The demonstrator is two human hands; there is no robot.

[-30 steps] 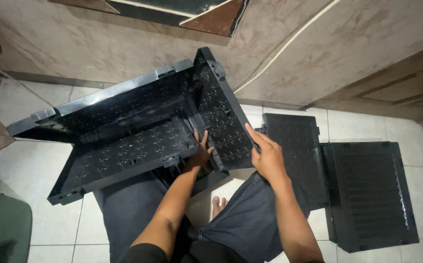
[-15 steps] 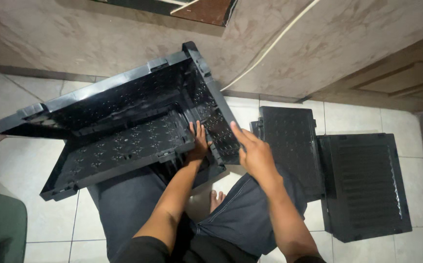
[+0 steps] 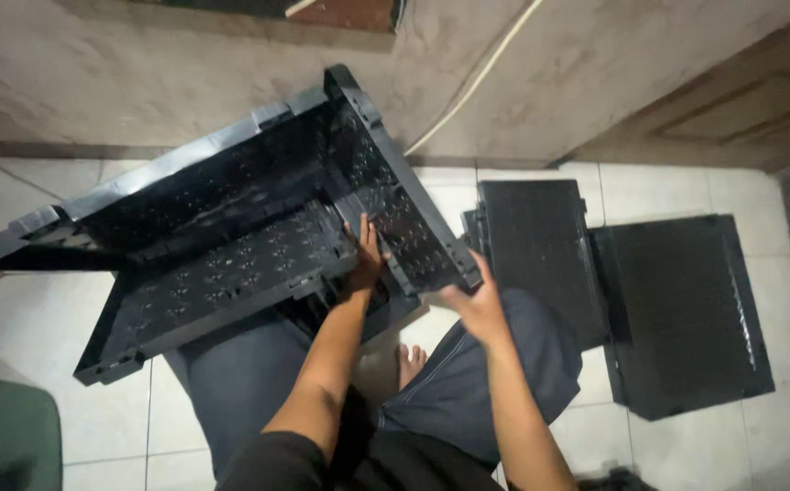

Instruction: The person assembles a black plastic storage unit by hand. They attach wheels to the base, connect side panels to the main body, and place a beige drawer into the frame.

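Crate (image 3: pixel 231 227), a black perforated plastic folding one, lies half unfolded across the seated person's lap, its long wall toward the plaster wall (image 3: pixel 140 82) and its base panel tipped down over the left knee. Left hand (image 3: pixel 365 257) reaches inside the crate, fingers straight and close together, pressed flat against the inner face of the crate's raised end panel (image 3: pixel 395 195). Right hand (image 3: pixel 475 305) grips the lower outer edge of that same end panel, fingers curled around the rim; the thumb's position cannot be told. Right of the crate, two flat black crate panels (image 3: pixel 540 255) (image 3: pixel 686 309) lie side by side on the pale tiled floor (image 3: pixel 659 191). A bare foot (image 3: pixel 409 362) shows below the crate, between the knees.
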